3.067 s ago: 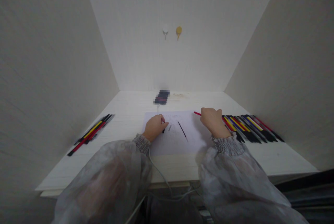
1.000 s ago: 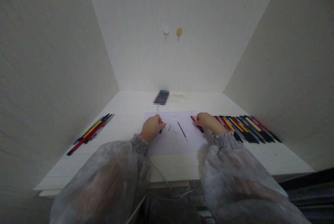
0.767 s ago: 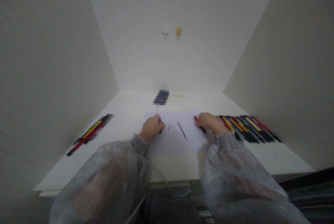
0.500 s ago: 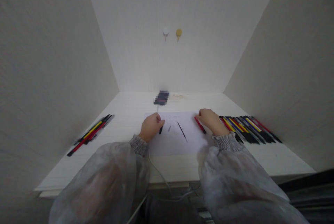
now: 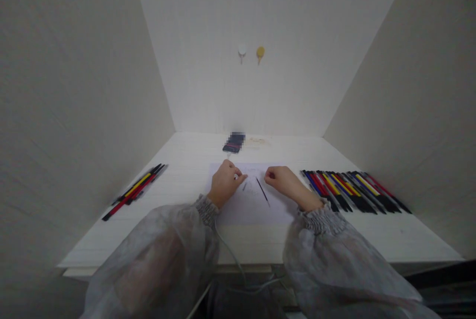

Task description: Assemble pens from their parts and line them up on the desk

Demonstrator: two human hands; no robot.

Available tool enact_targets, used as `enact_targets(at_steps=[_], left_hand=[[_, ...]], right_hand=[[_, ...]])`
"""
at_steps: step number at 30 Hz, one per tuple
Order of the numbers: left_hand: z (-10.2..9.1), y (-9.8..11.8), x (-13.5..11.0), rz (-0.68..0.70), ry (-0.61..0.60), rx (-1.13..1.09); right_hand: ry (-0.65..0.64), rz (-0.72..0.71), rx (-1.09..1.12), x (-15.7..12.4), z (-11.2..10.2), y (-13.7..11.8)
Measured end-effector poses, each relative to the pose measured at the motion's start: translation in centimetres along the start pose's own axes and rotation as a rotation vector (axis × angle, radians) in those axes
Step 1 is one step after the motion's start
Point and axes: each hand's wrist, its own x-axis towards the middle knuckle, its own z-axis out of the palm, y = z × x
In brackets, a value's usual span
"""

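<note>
My left hand (image 5: 226, 183) rests on a white sheet of paper (image 5: 256, 207), its fingers pinched together; what they hold is hidden. My right hand (image 5: 285, 183) is closed over the sheet, a bit of a red pen (image 5: 268, 175) showing at its fingertips. Between the hands, a thin black refill (image 5: 262, 191) and a small grey piece (image 5: 244, 186) lie on the paper. The two hands are close together, fingertips pointing at each other.
A row of several pens (image 5: 353, 191) lies on the white desk (image 5: 372, 232) to the right; a smaller pile of pens (image 5: 137, 189) lies to the left. A phone (image 5: 234, 142) sits at the back. A cable (image 5: 227, 249) hangs over the front edge. Walls enclose three sides.
My right hand has moved left from the pen row to the middle of the paper, taking the red pen along. The left hand stayed put. The camera shifted slightly.
</note>
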Motion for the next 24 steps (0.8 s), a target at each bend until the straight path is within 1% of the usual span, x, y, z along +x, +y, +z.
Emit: enact_targets(at_steps=[3, 6, 9, 11, 13, 16, 19, 21, 24], left_hand=[[0.4, 0.3, 0.0, 0.060, -0.076, 0.036], [0.8, 0.2, -0.1, 0.037, -0.115, 0.075], [1.1, 0.2, -0.2, 0.017, -0.140, 0.086], [1.1, 0.2, -0.3, 0.028, -0.134, 0.079], [0.8, 0.3, -0.3, 0.048, -0.084, 0.057], [0.1, 0.3, -0.1, 0.080, 0.052, -0.016], [-0.9, 0.0, 0.2, 0.087, 0.166, -0.091], [-1.8, -0.2, 0.2, 0.044, 0.216, -0.093], [-3.1, -0.4, 0.0, -0.054, 0.305, -0.078]], right_hand=[[-0.058, -0.011, -0.049, -0.2, 0.9, -0.9], [-0.115, 0.009, -0.103, -0.2, 1.7, -1.2], [-0.139, 0.026, -0.130, -0.2, 2.0, -1.3], [-0.133, 0.030, -0.131, -0.4, 1.9, -1.4], [-0.100, 0.037, -0.117, -0.5, 1.6, -1.6], [0.032, 0.064, -0.078, -0.4, 0.8, -1.6], [0.192, 0.122, -0.002, -0.3, -0.3, -0.8], [0.324, 0.173, 0.087, -0.4, -1.2, 0.2], [0.576, 0.231, 0.253, -1.2, -2.6, 2.1]])
